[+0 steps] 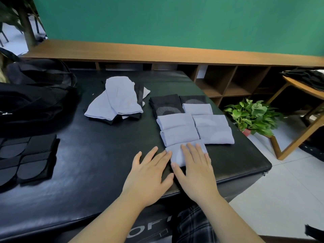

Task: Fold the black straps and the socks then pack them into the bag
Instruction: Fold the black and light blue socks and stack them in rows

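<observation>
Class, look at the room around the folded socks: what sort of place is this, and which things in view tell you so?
Probably an office lounge or studio, not a home: a long wooden cubby shelf under a green wall, a black padded bench used as a worktable, and a potted plant on the tiled floor.

It looks like an office lounge or studio: a green wall (175,20), a long wooden shelf unit (228,79) with open cubbies, a potted plant (252,116), a white tiled floor (284,190).
</observation>
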The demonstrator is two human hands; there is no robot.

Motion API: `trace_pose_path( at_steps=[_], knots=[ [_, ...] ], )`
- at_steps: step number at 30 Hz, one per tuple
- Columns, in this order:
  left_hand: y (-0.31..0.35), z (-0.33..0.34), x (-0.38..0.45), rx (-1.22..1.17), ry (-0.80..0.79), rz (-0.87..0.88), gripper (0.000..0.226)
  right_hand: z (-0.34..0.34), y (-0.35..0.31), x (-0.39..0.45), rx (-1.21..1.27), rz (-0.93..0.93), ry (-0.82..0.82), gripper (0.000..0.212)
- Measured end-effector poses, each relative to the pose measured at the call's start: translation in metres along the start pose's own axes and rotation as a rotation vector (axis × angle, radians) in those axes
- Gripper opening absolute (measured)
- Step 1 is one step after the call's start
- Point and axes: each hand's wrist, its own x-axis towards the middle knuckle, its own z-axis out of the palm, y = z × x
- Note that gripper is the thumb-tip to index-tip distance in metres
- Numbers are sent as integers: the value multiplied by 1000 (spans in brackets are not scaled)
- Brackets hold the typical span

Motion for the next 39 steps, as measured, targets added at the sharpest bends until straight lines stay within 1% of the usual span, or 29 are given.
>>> trace_pose_path(
  at_steps=[2,4,6,9,11,13,16,19,25,29,30,33,34,39],
  knots=[
    [0,0,0,-15,12,3,78,1,0,-1,-12,-5,10,88],
    [0,-1,-1,-38,44,-4,78,1,-2,-2,35,7,50,85],
    [-1,-2,-3,-99,126,-37,74,3,-8,-4,126,19,135,79],
    [-9,-5,-4,-272,279,-131,56,6,-26,-5,201,-43,278,61],
    [-19,-6,-6,-292,374,-189,61,8,-41,-3,226,-106,308,56],
    [-34,-6,-7,-236,437,-229,64,9,-58,1,268,-160,300,55],
    [-57,-8,-7,-161,440,-290,65,13,-83,9,328,-228,262,55],
    [-76,-14,0,-118,408,-318,64,18,-95,22,326,-257,164,59],
    [-101,-25,29,-40,331,-320,60,20,-100,42,283,-226,-6,55],
    [-117,-34,58,-10,298,-324,55,21,-100,46,230,-199,-73,55],
    [-122,-36,64,-12,299,-327,53,22,-100,46,204,-192,-80,58],
    [-133,-42,78,7,300,-320,51,23,-102,45,164,-185,-78,83],
    [-135,-44,82,13,302,-309,50,24,-102,45,159,-183,-79,87],
    [-143,-46,99,-14,321,-284,45,23,-103,45,124,-220,-82,85]
  ],
)
